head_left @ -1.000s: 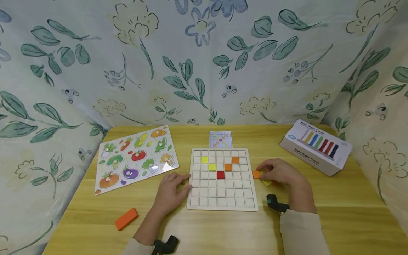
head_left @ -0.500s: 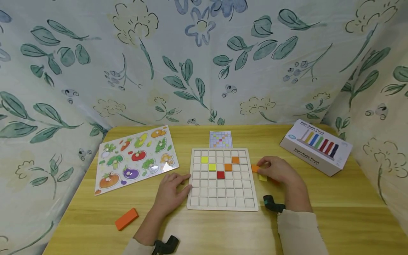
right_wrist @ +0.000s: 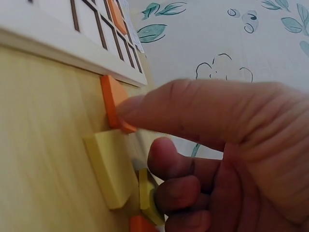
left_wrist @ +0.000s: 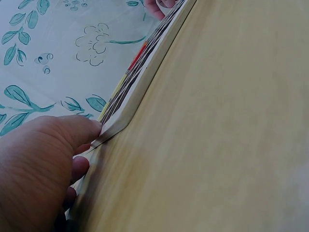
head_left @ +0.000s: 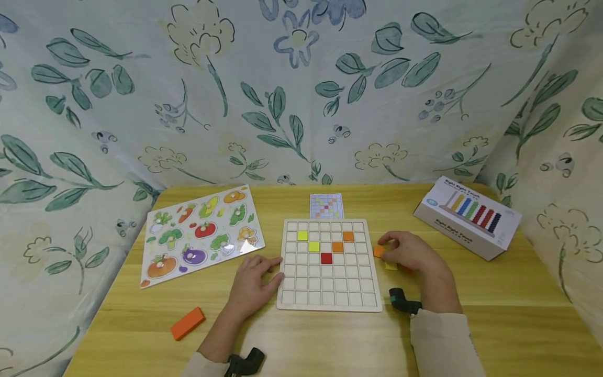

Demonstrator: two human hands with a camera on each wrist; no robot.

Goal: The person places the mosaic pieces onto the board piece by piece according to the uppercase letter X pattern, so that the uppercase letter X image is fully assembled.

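A white grid board (head_left: 292, 303) lies mid-table, with two yellow tiles, a red tile (head_left: 326, 258) and two orange tiles in its cells. At the board's left edge rests my left hand (head_left: 252, 285), its thumb and fingertips against the rim and its fingers relaxed. Just off the right edge, my right hand (head_left: 412, 254) pinches a loose orange tile (right_wrist: 113, 99), the thumb lying on it in the right wrist view and the index fingertip hidden. Below that thumb, a yellow tile (right_wrist: 111, 166) lies on the table, with another yellow tile (right_wrist: 148, 195) near the curled fingers.
Behind the board lies a small pattern card (head_left: 326, 206). A vegetable puzzle board (head_left: 200, 235) is at the left, and an orange block (head_left: 187, 323) sits closer to the front. At the back right stands a white box (head_left: 466, 217).
The right hand has shifted slightly away and left, and the orange tile at its fingertips has moved a little farther back. The yellow tile beside it has also shifted. The left hand stays put.
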